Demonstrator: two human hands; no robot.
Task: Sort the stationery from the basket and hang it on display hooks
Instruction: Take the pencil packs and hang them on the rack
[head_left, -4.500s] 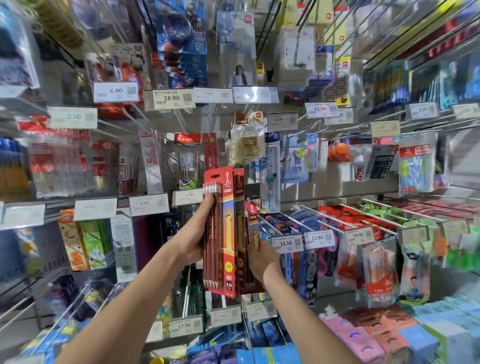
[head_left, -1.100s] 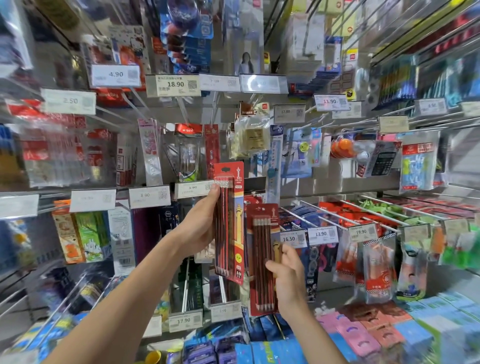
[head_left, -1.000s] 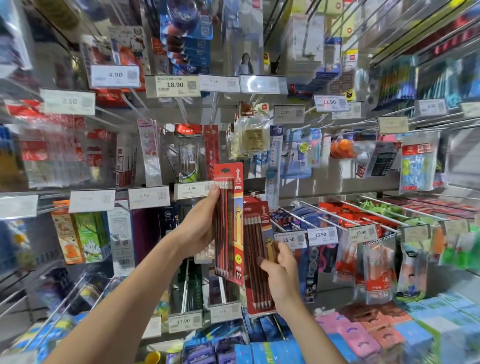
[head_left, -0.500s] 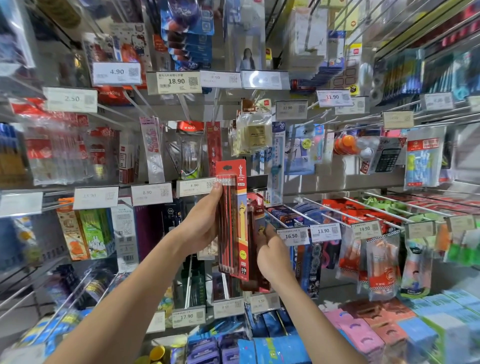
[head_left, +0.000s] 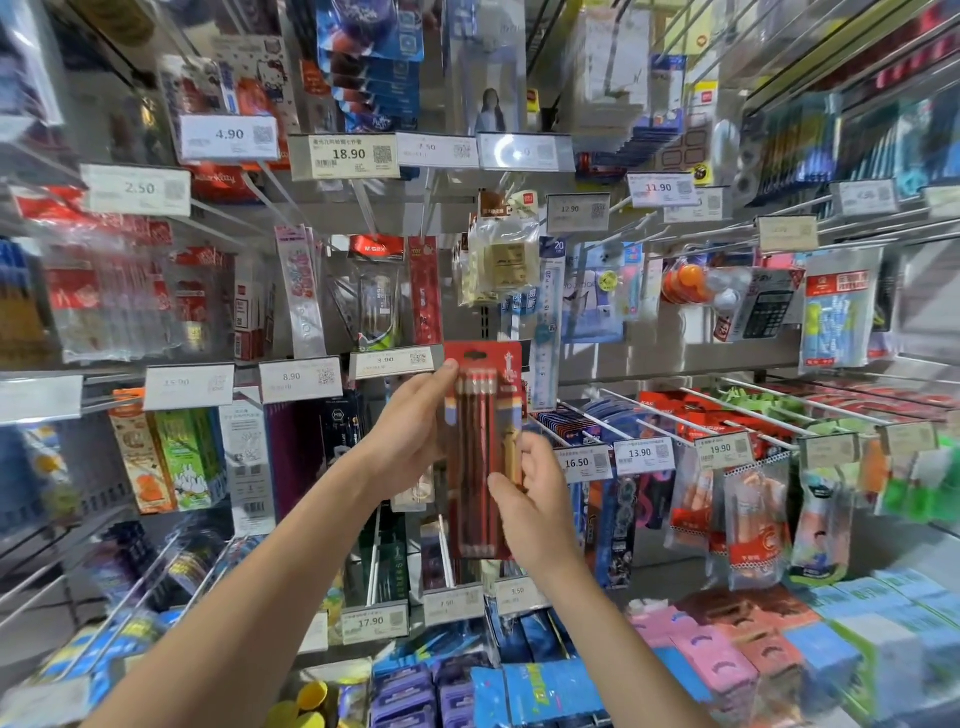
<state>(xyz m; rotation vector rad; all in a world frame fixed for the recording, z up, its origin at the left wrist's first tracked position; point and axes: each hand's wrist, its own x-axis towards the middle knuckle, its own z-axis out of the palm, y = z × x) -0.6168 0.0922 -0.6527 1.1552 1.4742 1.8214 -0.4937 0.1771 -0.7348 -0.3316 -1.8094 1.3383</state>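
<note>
Just left of the 16.50 price tag (head_left: 581, 462): red pencil pack (head_left: 483, 452) is held upright, hang-hole end up, out in front of the racks
Left hand (head_left: 410, 431): seen further left of that tag, wrapped round the pack's upper left edge, thumb tip laid on the front near the top, so the pack is properly gripped
Right hand (head_left: 535, 514): found below and left of the tag, the pack's lower right edge is pinched, thumb across the front, fingers curled at the side
Pack count: one pack or two stacked can't be told, it's kinda blurry there
Hook: whether the hole is threaded on anything can't be made out
3.90 price tag (head_left: 392, 361): up and left of the 16.50 one, just beside the pack's top left corner
13.90 price tag (head_left: 644, 453): lined up right beside the 16.50 tag
Calculator (head_left: 768, 312): hung well up and to the right of it
Pink boxes (head_left: 696, 649): stacked lower right of the tag
</note>
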